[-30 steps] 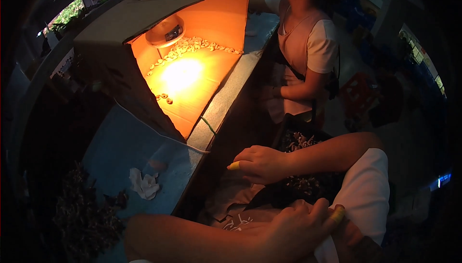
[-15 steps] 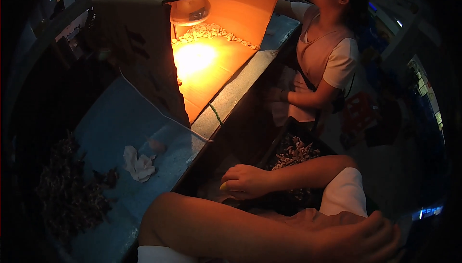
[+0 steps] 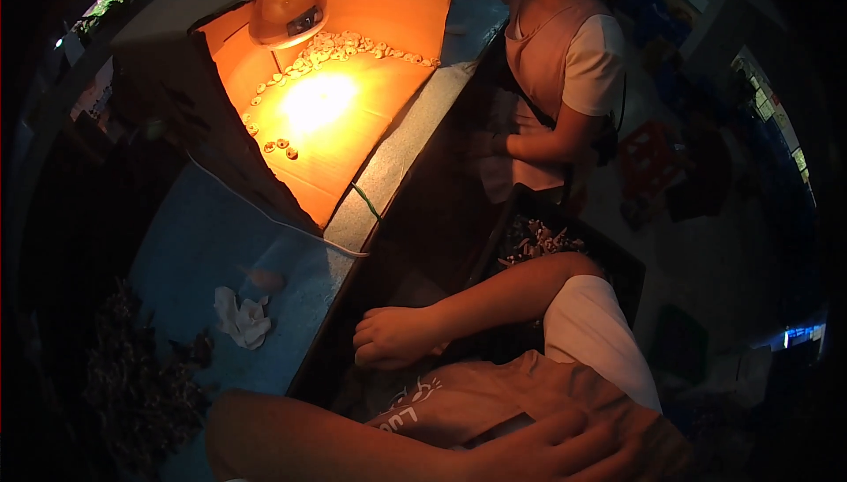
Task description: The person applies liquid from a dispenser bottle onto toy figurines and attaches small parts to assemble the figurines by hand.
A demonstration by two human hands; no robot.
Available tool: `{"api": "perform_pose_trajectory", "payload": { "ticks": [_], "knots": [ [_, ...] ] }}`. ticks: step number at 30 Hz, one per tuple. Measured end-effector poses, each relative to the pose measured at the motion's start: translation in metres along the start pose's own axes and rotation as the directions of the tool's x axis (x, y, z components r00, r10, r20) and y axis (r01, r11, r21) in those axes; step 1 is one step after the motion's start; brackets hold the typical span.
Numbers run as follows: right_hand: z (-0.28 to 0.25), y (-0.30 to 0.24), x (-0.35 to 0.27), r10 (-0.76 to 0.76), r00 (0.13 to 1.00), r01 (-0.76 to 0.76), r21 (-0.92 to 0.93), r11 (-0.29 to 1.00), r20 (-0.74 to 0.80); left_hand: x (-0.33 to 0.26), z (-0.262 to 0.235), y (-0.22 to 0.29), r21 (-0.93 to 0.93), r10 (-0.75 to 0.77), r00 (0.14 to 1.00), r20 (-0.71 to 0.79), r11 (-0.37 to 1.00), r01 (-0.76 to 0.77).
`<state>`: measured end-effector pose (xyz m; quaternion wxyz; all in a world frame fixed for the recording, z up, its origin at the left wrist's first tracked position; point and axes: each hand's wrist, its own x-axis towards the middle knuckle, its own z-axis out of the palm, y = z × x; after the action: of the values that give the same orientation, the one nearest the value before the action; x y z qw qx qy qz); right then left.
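Observation:
My left hand [image 3: 565,447] reaches across from the lower left and lies over the brown apron [image 3: 494,394], its fingers apart and nothing visible in them. Coming in from the right, my right hand [image 3: 395,337] hangs beside the table's dark front edge. Its fingers are curled, and whatever they may hold is hidden. Close to that hand, a crumpled white tissue [image 3: 243,319] lies on the blue sheet [image 3: 291,305]. Behind my right forearm stands a black bin [image 3: 609,244] with small pale, shell-like bits [image 3: 543,242] inside.
A glowing lamp [image 3: 289,16] hangs in an open cardboard box [image 3: 371,129] with small rounded pieces [image 3: 331,48] along its back. A dark heap [image 3: 141,376] covers the table's left. Another person [image 3: 565,76] stands at the table; a red crate [image 3: 653,160] is beyond.
The view has turned, so the box and table sit further left and more of the box's inside shows. My left hand has moved left over the apron. My right hand has also shifted left.

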<state>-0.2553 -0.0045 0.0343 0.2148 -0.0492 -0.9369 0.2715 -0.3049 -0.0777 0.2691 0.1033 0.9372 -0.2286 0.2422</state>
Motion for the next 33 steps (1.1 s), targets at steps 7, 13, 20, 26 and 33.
{"api": "perform_pose_trajectory", "payload": {
  "ticks": [7,13,20,26,33],
  "knots": [
    [-0.040,0.006,-0.031,0.167,0.976,-0.186,-0.134,0.974,-0.139,-0.018,0.014,0.021,-0.479,-0.331,0.918,-0.218,0.856,0.195],
    [-0.036,0.007,-0.012,0.068,0.974,-0.110,-0.188,0.976,-0.217,-0.046,0.020,0.019,-0.387,-0.272,0.879,-0.392,0.915,0.111],
    [-0.052,0.007,0.012,0.041,0.874,-0.167,-0.220,0.961,-0.485,-0.173,0.000,0.055,-0.162,-0.820,0.298,-0.489,0.422,0.892],
    [-0.041,0.016,0.064,0.156,0.776,-0.297,-0.136,0.945,-0.611,-0.243,0.013,0.109,-0.403,-0.497,-0.432,-0.753,-0.171,0.899],
    [-0.025,0.025,0.105,0.282,0.808,-0.367,-0.067,0.928,-0.518,-0.282,0.008,0.117,-0.130,-0.448,-0.443,-0.777,-0.574,0.808]
  ]
}}
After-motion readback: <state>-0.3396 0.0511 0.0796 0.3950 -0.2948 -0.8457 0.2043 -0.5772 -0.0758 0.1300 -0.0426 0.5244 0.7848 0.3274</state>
